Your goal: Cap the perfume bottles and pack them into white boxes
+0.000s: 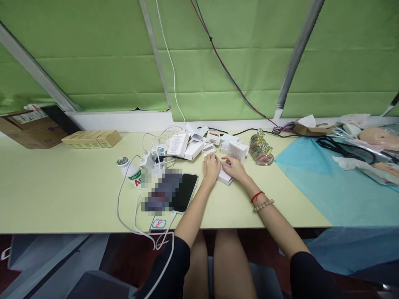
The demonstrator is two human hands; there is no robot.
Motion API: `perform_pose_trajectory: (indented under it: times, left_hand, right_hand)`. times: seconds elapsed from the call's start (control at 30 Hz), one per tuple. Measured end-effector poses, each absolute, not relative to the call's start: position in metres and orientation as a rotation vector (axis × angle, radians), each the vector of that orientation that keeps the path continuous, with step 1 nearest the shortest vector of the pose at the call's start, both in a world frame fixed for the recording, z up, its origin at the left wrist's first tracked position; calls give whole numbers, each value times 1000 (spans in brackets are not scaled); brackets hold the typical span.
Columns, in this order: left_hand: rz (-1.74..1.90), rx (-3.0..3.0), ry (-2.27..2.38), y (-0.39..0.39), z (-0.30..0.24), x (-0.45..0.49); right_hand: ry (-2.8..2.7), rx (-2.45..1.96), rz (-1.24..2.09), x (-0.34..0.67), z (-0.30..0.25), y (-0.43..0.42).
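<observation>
Dark sleeves nearest, we should steady the pale box near of the white cartons without squeezing, left hand loosely curled at its left, right hand half-curled over it, both grips unclear

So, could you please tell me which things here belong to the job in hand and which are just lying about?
Seemingly in the job:
pale carton, at the left hand and right hand
probably the white cartons behind

Seemingly just lying about:
smartphone
white bottle
brown cardboard box
blue sheet
</observation>
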State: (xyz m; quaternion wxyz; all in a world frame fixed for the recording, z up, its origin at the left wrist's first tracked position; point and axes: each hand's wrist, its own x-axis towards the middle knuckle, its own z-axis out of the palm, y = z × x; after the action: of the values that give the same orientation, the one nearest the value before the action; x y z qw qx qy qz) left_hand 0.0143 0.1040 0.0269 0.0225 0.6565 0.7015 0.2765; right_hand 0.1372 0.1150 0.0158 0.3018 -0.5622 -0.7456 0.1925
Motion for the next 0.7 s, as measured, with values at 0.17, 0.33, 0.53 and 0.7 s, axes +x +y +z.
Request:
perform_pose_trajectory:
  times: [0.17,0.33,0.53,0.7]
  left_hand:
    - [970,2029,2154,106,23,15]
    - [1262,1968,2157,109,22,13]
    - [1332,1922,2014,101,25,22]
    - [1215,1778,1897,93,24,35]
  right_hand:
    - [-2012,-1572,462,139,12,117]
    - [-1815,-1298,526,133,8,120]
    - [-1440,-1141,561,129,10,120]
    - [-1418,-1045,663,129,11,121]
